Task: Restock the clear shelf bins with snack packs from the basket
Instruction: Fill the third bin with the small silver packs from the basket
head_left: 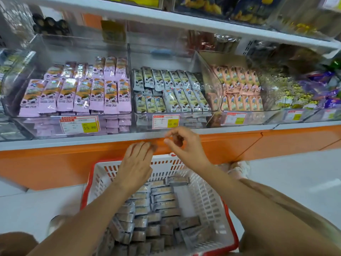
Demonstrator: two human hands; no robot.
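A white basket with a red rim point(206, 193) sits on the floor below the shelf, holding several grey snack packs point(158, 206) in rows. Above it stand clear shelf bins: the left bin point(46, 126) holds purple packs point(77, 95), the middle bin point(195, 121) holds grey-white packs point(171, 93), and a third bin point(267, 115) holds peach packs point(239, 89). My left hand point(136, 163) hovers flat over the basket's far rim, fingers straight, holding nothing. My right hand point(184, 145) floats just below the middle bin's front, fingers loosely curled and empty.
An orange shelf front point(239, 143) runs between the bins and the basket. Price tags point(80, 124) are stuck on the bin fronts. Further bins of mixed sweets point(295, 93) lie to the right, and an upper shelf point(184, 21) overhangs. My knees flank the basket.
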